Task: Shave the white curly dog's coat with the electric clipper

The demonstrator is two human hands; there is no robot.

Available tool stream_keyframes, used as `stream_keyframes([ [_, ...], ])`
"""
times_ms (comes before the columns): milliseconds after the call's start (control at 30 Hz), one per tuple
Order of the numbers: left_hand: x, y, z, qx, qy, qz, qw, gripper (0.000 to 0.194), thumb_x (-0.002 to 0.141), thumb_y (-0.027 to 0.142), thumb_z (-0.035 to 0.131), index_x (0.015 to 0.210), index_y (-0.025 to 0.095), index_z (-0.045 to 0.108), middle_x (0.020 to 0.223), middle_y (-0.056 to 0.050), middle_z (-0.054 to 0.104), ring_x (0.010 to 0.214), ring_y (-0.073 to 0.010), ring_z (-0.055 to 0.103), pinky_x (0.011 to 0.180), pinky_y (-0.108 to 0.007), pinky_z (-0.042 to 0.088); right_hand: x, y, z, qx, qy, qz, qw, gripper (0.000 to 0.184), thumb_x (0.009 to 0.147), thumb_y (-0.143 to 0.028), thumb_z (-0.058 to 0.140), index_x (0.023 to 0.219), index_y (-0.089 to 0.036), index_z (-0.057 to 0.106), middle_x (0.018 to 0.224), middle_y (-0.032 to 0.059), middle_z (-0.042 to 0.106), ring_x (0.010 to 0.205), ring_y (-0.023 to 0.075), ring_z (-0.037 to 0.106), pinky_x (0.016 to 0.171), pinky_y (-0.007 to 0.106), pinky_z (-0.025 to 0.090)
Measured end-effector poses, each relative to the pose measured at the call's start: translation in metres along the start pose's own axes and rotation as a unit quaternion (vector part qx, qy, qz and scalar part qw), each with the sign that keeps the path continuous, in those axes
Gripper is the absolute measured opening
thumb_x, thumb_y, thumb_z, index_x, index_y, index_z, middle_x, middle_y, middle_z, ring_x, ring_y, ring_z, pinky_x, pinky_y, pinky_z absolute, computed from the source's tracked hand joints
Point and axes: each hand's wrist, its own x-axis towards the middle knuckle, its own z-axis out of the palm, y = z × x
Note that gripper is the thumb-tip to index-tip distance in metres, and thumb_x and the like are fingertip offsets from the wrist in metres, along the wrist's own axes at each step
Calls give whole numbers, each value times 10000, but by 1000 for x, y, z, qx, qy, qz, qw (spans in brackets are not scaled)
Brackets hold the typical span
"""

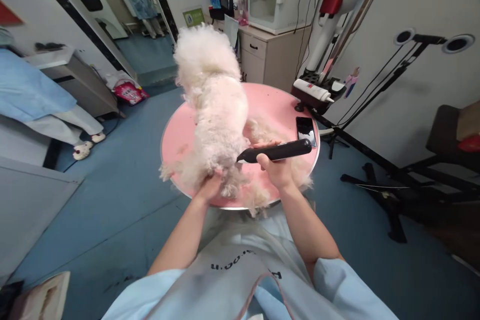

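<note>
A fluffy white dog (pixel 221 105) stands on a round pink grooming table (pixel 270 100), facing away from me. Its back is clipped short, while the head and legs keep long curly fur. Black hair clippers (pixel 281 151) lie in my right hand (pixel 277 167), fingers closed round the body, blade end against the dog's right rear. My left hand (pixel 212 185) is at the dog's hind end, its fingers partly hidden in the fur, so what they grip is unclear. Loose fur clumps (pixel 258 195) lie around the hind legs and at the table's front edge.
A phone (pixel 306 130) lies at the table's right edge, near a white bottle (pixel 313 90) in a black holder. Beyond are a cabinet (pixel 258 52), a white dryer arm (pixel 322 40) and a black stand (pixel 375 92). Another person (pixel 37 95) stands at the left.
</note>
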Motion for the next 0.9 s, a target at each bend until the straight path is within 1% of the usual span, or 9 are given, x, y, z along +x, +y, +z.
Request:
stream_keyframes([
  [67, 8, -4, 3, -42, 15, -16, 999, 817, 655, 842, 573, 1075, 149, 685, 1267, -173, 647, 1277, -331, 557, 1090, -455, 450, -8, 3, -1, -10, -11, 13, 1000, 333, 650, -298, 783, 856, -229, 531, 892, 5, 734, 715, 153, 671, 635, 291, 544],
  [167, 13, -6, 6, -109, 44, -13, 993, 673, 636, 645, 746, 1115, 178, 679, 1274, -130, 655, 1270, -290, 569, 1118, -417, 426, -14, 3, -5, -26, -32, 1, 999, 361, 621, -313, 819, 858, -225, 561, 833, -2, 732, 749, 174, 690, 685, 307, 558],
  [233, 13, -4, 7, -129, 64, -11, 989, 580, 606, 532, 799, 1059, 184, 701, 1210, -110, 690, 1238, -278, 592, 1131, -405, 412, -13, -1, -5, -20, -6, -22, 1000, 310, 673, -362, 788, 862, -223, 586, 812, -6, 725, 611, 130, 636, 569, 268, 520],
  [333, 11, 5, 9, -165, 82, -16, 983, 489, 576, 459, 810, 962, 174, 712, 1099, -99, 725, 1162, -276, 630, 1071, -391, 466, -11, -8, 3, -7, 38, -56, 998, 272, 753, -431, 721, 885, -221, 613, 813, -7, 713, 455, 69, 497, 436, 233, 429],
  [400, 10, 13, 10, -202, 99, -9, 974, 447, 572, 446, 800, 907, 167, 703, 1027, -91, 732, 1113, -266, 648, 1008, -368, 507, -13, -11, 10, -26, 20, -67, 997, 305, 733, -430, 757, 914, -221, 629, 859, 7, 718, 524, 87, 555, 480, 237, 470],
  [500, 8, 28, 11, -243, 126, 11, 962, 424, 532, 440, 810, 827, 167, 674, 915, -65, 728, 1046, -250, 668, 937, -335, 532, -27, -8, 17, -79, -33, -82, 993, 300, 717, -431, 792, 872, -216, 654, 881, 23, 708, 720, 150, 657, 641, 284, 551],
  [633, 2, 40, 12, -299, 101, 12, 949, 487, 458, 445, 851, 808, 174, 648, 862, -48, 714, 1030, -253, 669, 903, -336, 532, -43, -7, 12, -135, -47, -112, 983, 296, 735, -468, 778, 803, -218, 635, 775, 17, 683, 794, 203, 682, 732, 342, 566],
  [800, 0, 34, 11, -300, 69, -19, 951, 517, 447, 466, 867, 843, 180, 696, 949, -69, 726, 1101, -290, 647, 958, -374, 511, -39, -9, 15, -83, 81, -240, 964, 496, 755, -659, 679, 1021, -259, 557, 885, 34, 702, 763, 201, 694, 721, 376, 591],
  [900, 0, 28, 9, -270, 36, -11, 962, 469, 510, 479, 855, 856, 188, 729, 1029, -84, 730, 1141, -305, 634, 1017, -401, 482, -38, -7, 23, -125, 70, -290, 946, 493, 721, -615, 738, 1025, -264, 571, 909, 34, 698, 818, 216, 697, 799, 410, 588],
])
